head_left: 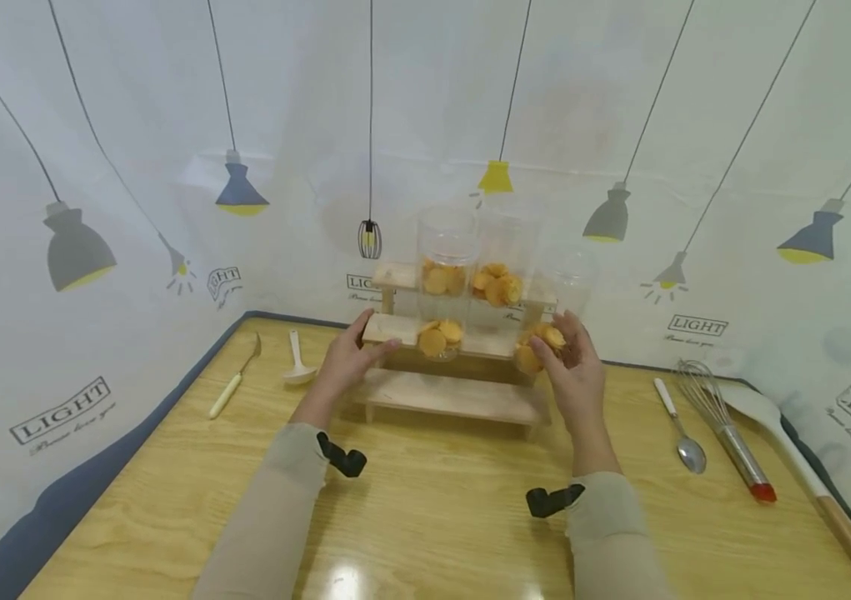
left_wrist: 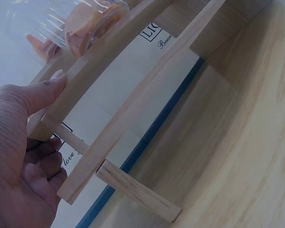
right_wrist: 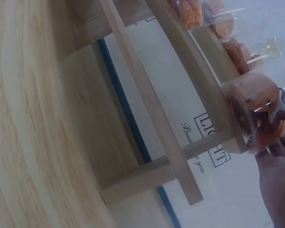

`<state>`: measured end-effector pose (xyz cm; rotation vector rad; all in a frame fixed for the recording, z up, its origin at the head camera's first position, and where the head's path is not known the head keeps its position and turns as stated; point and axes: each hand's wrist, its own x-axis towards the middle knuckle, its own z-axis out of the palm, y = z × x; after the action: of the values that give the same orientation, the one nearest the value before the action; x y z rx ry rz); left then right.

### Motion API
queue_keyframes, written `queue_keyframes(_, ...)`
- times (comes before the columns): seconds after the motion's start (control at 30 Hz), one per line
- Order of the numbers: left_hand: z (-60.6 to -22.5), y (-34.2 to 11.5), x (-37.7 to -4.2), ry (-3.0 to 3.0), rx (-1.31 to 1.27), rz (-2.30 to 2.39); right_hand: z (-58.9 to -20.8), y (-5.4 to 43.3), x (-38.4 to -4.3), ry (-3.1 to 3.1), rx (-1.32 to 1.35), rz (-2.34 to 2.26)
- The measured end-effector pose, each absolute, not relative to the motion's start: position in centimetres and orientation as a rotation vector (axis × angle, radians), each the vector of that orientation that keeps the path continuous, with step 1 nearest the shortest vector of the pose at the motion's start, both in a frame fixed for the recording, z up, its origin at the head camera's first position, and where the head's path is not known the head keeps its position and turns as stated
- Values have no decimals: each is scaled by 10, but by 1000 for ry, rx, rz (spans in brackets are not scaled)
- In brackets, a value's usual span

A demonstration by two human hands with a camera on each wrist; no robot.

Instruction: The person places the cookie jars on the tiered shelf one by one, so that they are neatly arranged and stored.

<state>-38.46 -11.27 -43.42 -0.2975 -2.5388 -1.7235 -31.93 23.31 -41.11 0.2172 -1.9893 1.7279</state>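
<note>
A three-step wooden stand [head_left: 455, 397] carries several clear jars partly filled with round orange slices. My left hand [head_left: 346, 362] grips the left end of its middle step, thumb on top and fingers curled below, as the left wrist view shows. Around the jar at that step's right end [head_left: 538, 354] is my right hand [head_left: 577, 379], thumb in front and fingers at the far side. In the right wrist view, this jar's base [right_wrist: 256, 107] sits right at the step's end. Another jar [head_left: 440, 337] stands left of it on the middle step; two more are on the top step.
On the left of the wooden table [head_left: 425, 508] lie a knife [head_left: 233, 385] and a white spoon [head_left: 297, 362]. To the right are a metal spoon [head_left: 683, 437], a whisk [head_left: 733, 442] and a long spatula [head_left: 793, 450]. A printed sheet [head_left: 320, 100] hangs behind.
</note>
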Motion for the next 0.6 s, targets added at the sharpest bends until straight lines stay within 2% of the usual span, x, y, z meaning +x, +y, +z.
queue_keyframes(0.33, -434, -116, -386, -2536, -289, -1755, -403, 208, -304, -1869, 255, 1699)
queue_keyframes(0.6, -434, -113, -386, -2544, -324, -1704, -404, 209, -299, -1872, 258, 1591)
